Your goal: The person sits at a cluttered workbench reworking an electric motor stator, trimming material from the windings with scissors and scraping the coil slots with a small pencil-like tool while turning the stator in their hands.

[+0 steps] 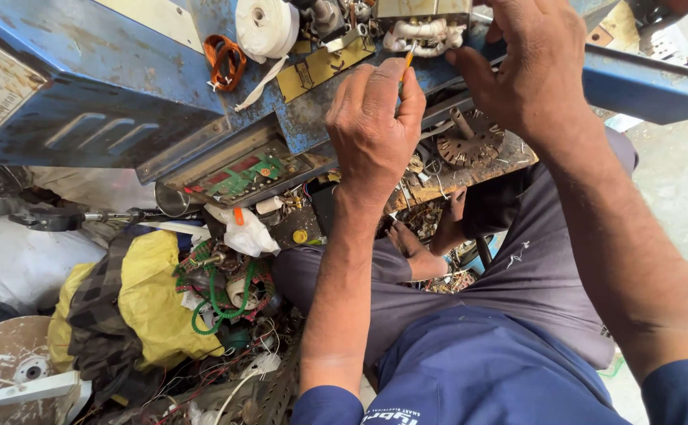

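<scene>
Left hand (375, 130) closed round small orange-handled screwdriver (407, 61), tip aimed at 12 o'clock into white wire bundle (425, 35) on blue machine casing (100, 86). Right hand (536, 67) at 1 o'clock of left, pressed vs. casing edge; grip state not discernible, fingertips hidden. Progress: casing open, circuit board (241, 175) exposed at 8 o'clock of left hand; wiring apparently mid-job, no cover refitted. White tape roll (267, 27) and orange wire loop (224, 61) lay at 10 o'clock.
</scene>
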